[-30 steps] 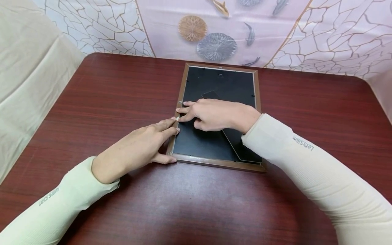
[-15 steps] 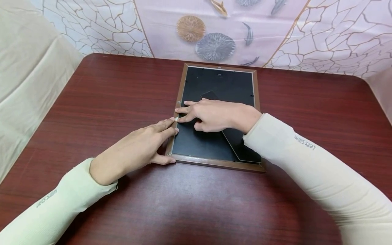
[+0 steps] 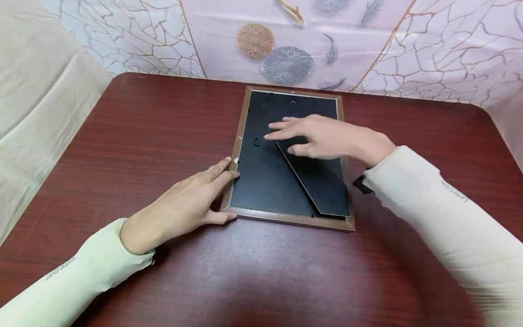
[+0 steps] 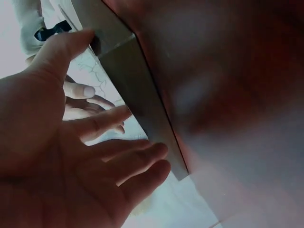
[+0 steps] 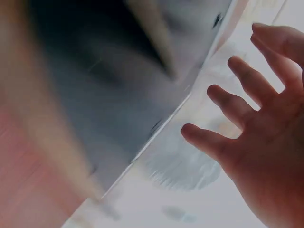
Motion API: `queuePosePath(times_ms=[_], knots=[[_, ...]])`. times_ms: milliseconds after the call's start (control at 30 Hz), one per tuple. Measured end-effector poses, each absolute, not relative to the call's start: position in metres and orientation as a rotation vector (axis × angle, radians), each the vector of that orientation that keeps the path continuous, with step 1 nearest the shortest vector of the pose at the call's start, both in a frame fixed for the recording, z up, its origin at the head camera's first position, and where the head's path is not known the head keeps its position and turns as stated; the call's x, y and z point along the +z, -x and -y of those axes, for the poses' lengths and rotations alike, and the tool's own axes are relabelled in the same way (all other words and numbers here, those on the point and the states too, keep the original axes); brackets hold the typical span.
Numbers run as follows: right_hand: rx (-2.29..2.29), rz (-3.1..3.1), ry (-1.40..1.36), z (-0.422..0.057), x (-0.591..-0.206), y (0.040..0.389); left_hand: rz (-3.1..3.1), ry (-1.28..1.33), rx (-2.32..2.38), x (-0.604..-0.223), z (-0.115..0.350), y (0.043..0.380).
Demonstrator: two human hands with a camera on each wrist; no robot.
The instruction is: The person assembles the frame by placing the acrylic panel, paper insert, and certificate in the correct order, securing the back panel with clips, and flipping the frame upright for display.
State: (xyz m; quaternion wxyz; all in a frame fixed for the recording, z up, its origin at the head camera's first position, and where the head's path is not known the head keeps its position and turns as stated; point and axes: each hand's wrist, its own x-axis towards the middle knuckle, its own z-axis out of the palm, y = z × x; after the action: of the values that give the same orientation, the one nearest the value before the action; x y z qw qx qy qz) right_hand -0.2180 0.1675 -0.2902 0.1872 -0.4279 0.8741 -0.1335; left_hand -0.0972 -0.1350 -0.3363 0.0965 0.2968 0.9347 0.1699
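A picture frame (image 3: pixel 239 123) with a brown rim lies face down on the table, its black backing (image 3: pixel 261 186) upward. A black easel stand (image 3: pixel 327 190) runs slantwise across the backing toward the lower right corner. My left hand (image 3: pixel 188 195) rests at the frame's lower left, fingers on the left rim and thumb at the front corner; in the left wrist view its straight fingers (image 4: pixel 142 161) lie along the frame's side. My right hand (image 3: pixel 327 136) is over the stand's upper end, fingers extended. In the right wrist view those fingers (image 5: pixel 232 104) are spread, holding nothing.
The dark red wood-grain table (image 3: pixel 163 118) extends on both sides of the frame. Small dark tabs and a black fitting (image 3: pixel 256 141) sit on the backing. A white spot (image 3: pixel 236 160) marks the left rim. Patterned cloth (image 3: pixel 294 41) hangs behind the table.
My right hand has left the frame's left rim and moved right and up over the stand's upper end, uncovering the black fitting. The left hand has stayed nearly where it was.
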Motion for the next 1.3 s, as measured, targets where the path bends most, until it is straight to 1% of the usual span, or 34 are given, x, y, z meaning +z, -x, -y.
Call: queuePosePath(times_ms=[133, 333, 433, 533, 700, 933, 1300], knots=[[-0.425, -2.583, 1.115, -0.204, -0.295, 0.229, -2.767, -0.814, 0.567, -0.338, 0.131, 0.093], [-0.487, -2.764, 0.861, -0.254, -0.309, 0.247, -2.742, -0.715, 0.685, -0.341, 0.124, 0.086], [-0.519, -2.812, 0.748, -0.269, -0.318, 0.256, -2.735, -0.675, 0.731, -0.342, 0.120, 0.083], [-0.518, -2.833, 0.703, -0.279, -0.326, 0.263, -2.741, -0.678, 0.740, -0.342, 0.118, 0.081], [-0.465, -2.837, 0.707, -0.282, -0.333, 0.275, -2.761, -0.722, 0.703, -0.343, 0.116, 0.079], [-0.431, -2.807, 0.754, -0.272, -0.332, 0.294, -2.779, -0.737, 0.687, -0.343, 0.115, 0.079], [-0.467, -2.829, 0.843, -0.254, -0.333, 0.303, -2.779, -0.767, 0.698, -0.342, 0.119, 0.082]])
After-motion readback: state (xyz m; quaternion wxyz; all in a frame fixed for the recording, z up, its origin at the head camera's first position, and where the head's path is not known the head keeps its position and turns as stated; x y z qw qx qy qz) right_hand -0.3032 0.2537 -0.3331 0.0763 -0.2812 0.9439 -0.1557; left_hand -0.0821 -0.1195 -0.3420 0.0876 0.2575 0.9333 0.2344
